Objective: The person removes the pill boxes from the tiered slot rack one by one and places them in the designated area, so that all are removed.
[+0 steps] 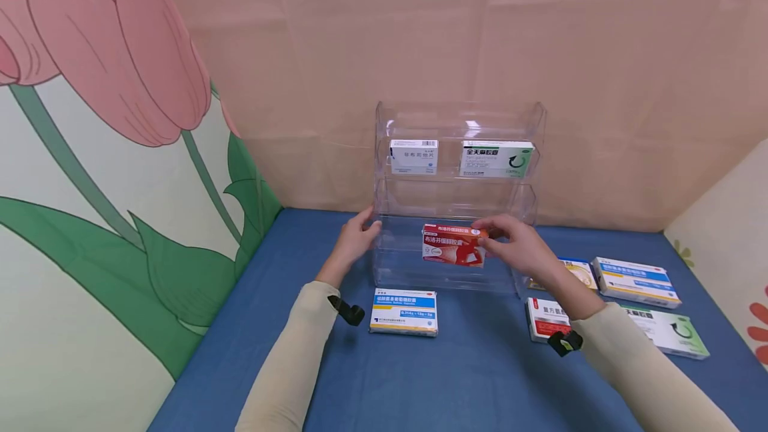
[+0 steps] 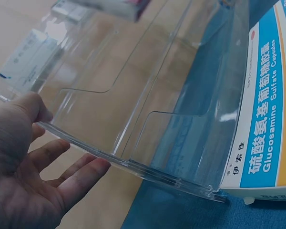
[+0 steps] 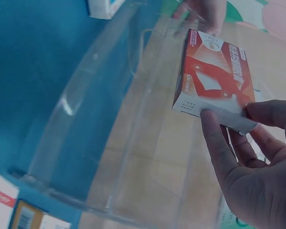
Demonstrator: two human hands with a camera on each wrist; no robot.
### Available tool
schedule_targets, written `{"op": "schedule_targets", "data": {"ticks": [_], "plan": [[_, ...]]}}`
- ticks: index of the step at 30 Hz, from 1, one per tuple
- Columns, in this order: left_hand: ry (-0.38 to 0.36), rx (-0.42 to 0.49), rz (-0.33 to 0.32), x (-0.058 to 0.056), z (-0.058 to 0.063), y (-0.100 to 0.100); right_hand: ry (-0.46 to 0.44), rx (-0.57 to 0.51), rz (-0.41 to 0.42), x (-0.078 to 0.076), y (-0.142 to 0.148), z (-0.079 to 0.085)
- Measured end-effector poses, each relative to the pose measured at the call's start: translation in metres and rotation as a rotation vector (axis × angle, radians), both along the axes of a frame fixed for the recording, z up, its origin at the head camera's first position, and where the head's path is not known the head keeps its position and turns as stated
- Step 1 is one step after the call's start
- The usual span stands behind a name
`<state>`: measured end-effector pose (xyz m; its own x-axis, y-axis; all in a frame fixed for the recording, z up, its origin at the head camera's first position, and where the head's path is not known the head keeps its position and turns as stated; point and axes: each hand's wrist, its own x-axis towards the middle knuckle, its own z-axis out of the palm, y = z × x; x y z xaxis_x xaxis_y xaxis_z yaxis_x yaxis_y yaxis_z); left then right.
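Observation:
My right hand (image 1: 513, 242) pinches a red and white medicine box (image 1: 454, 245) by its right end, thumb on the front face. The box is in front of the lower tier of a clear plastic display rack (image 1: 456, 279); the right wrist view shows the fingers round its white end (image 3: 214, 112). At the rack's left side edge (image 2: 119, 164), my left hand (image 1: 355, 240) holds on with thumb and fingers. A white-blue medicine box (image 1: 414, 157) and a green-white medicine box (image 1: 497, 159) stand in the upper tier.
A blue, white and yellow glucosamine box (image 1: 404, 312) lies on the blue cloth (image 1: 456, 379) before the rack. At the right lie another glucosamine box (image 1: 636, 281), a green-white box (image 1: 672, 332), a red-white box (image 1: 546, 319) and a yellow-edged box (image 1: 579, 273), partly behind my right arm.

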<state>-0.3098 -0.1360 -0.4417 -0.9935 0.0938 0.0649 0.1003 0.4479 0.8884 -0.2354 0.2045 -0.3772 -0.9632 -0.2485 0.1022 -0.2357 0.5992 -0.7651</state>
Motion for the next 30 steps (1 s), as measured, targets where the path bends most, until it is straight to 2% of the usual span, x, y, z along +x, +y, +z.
{"op": "schedule_targets", "data": {"ticks": [9, 21, 30], "plan": [[-0.005, -0.015, -0.006, 0.001, 0.003, 0.003, -0.047, 0.034, -0.005, 0.016, 0.017, -0.014], [0.005, -0.01, 0.002, 0.002, 0.004, 0.003, -0.213, -0.097, 0.051, 0.03, 0.032, -0.032], [0.01, -0.017, 0.001, 0.003, 0.005, 0.002, -0.314, -0.137, 0.083, 0.037, 0.036, -0.048]]}}
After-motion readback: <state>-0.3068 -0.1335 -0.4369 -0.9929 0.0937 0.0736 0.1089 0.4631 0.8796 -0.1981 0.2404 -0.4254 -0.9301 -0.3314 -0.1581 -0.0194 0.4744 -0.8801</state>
